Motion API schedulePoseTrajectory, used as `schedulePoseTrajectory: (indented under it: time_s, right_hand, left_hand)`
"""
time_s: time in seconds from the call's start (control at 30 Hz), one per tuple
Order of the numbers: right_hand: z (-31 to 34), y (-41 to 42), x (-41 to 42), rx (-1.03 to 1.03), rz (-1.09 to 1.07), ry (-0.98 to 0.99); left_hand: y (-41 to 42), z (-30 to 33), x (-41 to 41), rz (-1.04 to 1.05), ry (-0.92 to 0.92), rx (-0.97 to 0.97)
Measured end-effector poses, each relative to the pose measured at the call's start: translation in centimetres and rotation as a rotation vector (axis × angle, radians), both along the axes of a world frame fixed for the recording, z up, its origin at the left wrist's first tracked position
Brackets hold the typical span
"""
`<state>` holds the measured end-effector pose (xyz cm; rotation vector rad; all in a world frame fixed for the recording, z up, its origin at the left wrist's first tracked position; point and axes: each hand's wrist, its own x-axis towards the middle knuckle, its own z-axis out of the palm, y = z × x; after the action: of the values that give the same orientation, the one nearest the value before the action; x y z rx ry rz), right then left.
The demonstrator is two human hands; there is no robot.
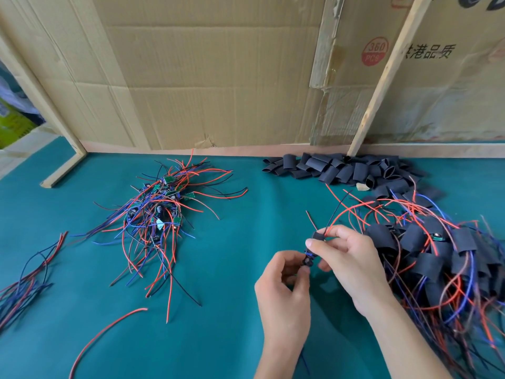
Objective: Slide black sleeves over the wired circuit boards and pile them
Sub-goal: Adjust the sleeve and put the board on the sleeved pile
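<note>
My right hand (pixel 345 258) pinches a black sleeve (pixel 317 236) threaded on the red and black wires of one circuit board (pixel 308 259). My left hand (pixel 284 283) grips that small board from below, just under the sleeve. A tangle of bare wired boards (pixel 161 203) lies to the left on the green cloth. Loose black sleeves (pixel 344 168) are heaped at the back right. A pile of sleeved boards (pixel 437 253) spreads along the right side, beside my right hand.
A cardboard wall (pixel 218 77) with a leaning wooden slat (pixel 382 86) closes the back. A wooden frame (pixel 65 168) stands at the back left. A bundle of loose wires (pixel 30 280) lies at the left edge, and a single red wire (pixel 106 332) lies in front.
</note>
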<state>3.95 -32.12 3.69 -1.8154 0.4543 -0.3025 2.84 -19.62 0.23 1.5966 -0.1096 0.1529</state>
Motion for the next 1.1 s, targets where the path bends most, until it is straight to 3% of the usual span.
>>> schedulePoseTrajectory:
  time_s: [0.7, 1.1]
  right_hand:
    - [0.0, -1.0, -0.1, 0.0, 0.058, 0.008]
    - [-0.4, 0.3, -0.9, 0.29, 0.272, 0.019]
  left_hand:
    - [0.0, -0.3, 0.0, -0.026, 0.014, 0.078]
    - [0.1, -0.7, 0.3, 0.074, 0.032, 0.011]
